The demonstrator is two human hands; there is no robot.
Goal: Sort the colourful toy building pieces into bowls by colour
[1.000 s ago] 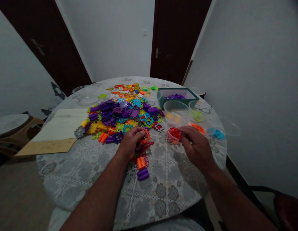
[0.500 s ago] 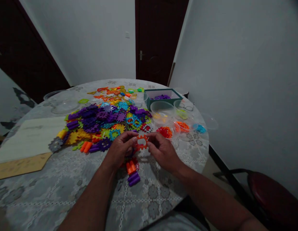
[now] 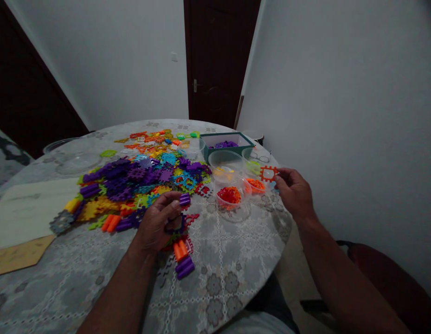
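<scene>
Orange frame (image 3: 267, 167) shifted right, in right hand (image 3: 295, 192)

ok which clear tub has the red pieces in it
The front clear tub, full of red pieces; the tub behind it has yellow pieces, the one beside it orange pieces.

The frame piece (image 3: 268, 173) in my right hand (image 3: 295, 191) is bright orange, and the short ribbed block (image 3: 184, 200) in my left hand (image 3: 156, 222) is purple. The tablecloth (image 3: 232, 283) beneath them is pale grey, patterned with a white lattice and darker grey flower medallions. Ahead, the heap of plastic pieces (image 3: 142, 183) mixes purple, teal, yellow, lime and orange, the tray (image 3: 226, 134) has a dark teal rim around purple pieces, and the clear bowl (image 3: 229, 206) shows red pieces.
</scene>
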